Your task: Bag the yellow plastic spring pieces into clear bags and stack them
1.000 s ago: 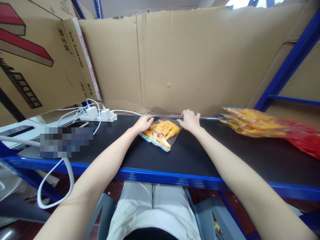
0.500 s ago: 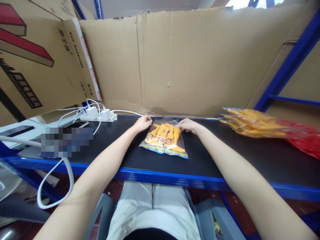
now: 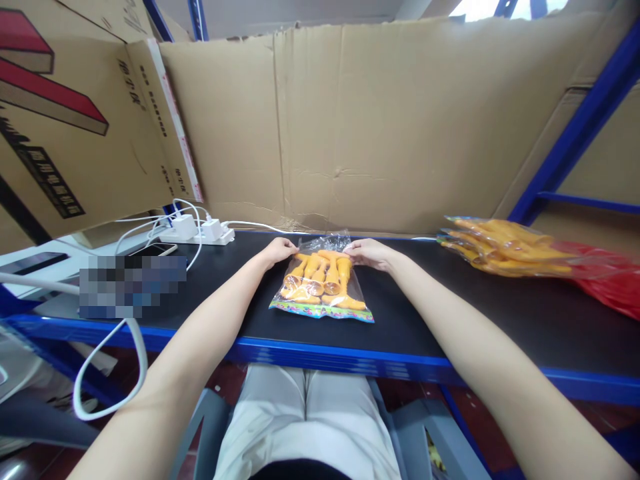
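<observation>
A clear plastic bag point(image 3: 361, 283) of several orange plastic pieces point(image 3: 320, 272) rests on the black tabletop in front of me. Its colourful printed strip faces the table's front edge, and its clear end points to the back. My left hand point(image 3: 281, 251) pinches the bag's far left side between thumb and fingers. At the far right side, my right hand point(image 3: 369, 255) is closed on the same bag. The clear far end stands up slightly, crumpled, between both hands.
Stacked bags of similar orange pieces point(image 3: 505, 247) lie on the right, beside a red plastic bag point(image 3: 607, 277). On the left are a white power strip point(image 3: 197, 230) with cables, a phone point(image 3: 153, 249) and a pixelated patch. Cardboard point(image 3: 400, 127) walls the back; a blue rail point(image 3: 345, 357) edges the front.
The bag has shifted a little left and towards me, and its clear far end has risen. My left hand has moved slightly left and now grips the bag's side.
</observation>
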A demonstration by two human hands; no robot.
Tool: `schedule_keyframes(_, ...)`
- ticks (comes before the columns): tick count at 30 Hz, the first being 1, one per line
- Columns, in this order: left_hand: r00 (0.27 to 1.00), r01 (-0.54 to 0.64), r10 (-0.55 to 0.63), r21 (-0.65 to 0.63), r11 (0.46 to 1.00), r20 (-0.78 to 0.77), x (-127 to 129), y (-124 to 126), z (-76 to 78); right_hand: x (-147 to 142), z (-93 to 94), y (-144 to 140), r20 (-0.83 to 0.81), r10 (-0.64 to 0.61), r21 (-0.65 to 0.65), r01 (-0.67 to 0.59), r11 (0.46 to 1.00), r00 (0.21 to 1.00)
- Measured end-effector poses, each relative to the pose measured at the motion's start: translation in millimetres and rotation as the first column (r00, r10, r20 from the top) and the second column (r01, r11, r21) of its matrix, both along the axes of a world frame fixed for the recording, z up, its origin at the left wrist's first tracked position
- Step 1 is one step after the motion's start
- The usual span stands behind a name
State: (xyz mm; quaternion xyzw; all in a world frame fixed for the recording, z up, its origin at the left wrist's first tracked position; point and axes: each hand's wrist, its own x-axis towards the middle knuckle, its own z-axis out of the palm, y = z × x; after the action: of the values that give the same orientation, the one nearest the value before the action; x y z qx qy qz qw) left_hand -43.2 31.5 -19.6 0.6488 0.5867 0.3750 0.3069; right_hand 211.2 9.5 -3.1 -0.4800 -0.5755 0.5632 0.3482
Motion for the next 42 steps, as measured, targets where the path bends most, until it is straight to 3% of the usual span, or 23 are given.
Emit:
schedule_keyframes(3, 0.999, -0.031, 0.032, -0.026, 0.999, 0.041, -2.1, 4.5, -0.3, 1.7, 2.6, -0.6, 0.01, -0.012, -0.092, 0.013, 0.996, 1.0)
schedule_keyframes(7, 0.958, 0.032, -0.005, -0.09, 0.995, 0.286, -1.8, 5.1, 1.6, 4.9, 5.9, -1.0, 0.024, -0.011, -0.19, 0.016, 0.982, 1.0)
schedule_keyframes(13, 0.882, 0.15, -0.06, -0.16, 0.976, 0.467, 3.9, -2.4, 6.9, 7.6, 1.9, 2.7, -0.058, -0.009, -0.176, -0.002, 0.984, 0.998)
schedule_keyframes(20, 0.873, 0.253, -0.133, -0.204, 0.946, 0.468, -8.6, 4.2, 2.9, 5.2, -3.8, 3.1, -0.034, -0.065, -0.068, 0.062, 0.996, 0.997)
schedule_keyframes(30, 0.887, 0.247, -0.087, -0.306, 0.919, 0.454, -14.1, 2.7, 10.9, 12.1, -3.9, 8.0, -0.024, -0.034, -0.053, 0.032, 0.998, 0.999)
schedule_keyframes(35, 0.881, 0.294, -0.144, -0.284, 0.913, 0.45, -18.3, 3.4, 9.4, 19.8, -7.6, 9.7, -0.08, 0.042, -0.015, -0.043, 0.999, 0.996)
schedule_keyframes(42, 0.86, 0.329, -0.195, -0.22, 0.919, 0.472, -22.2, 3.5, 5.9, 22.5, -13.0, 12.9, -0.095, 0.037, 0.011, -0.036, 0.999, 0.995)
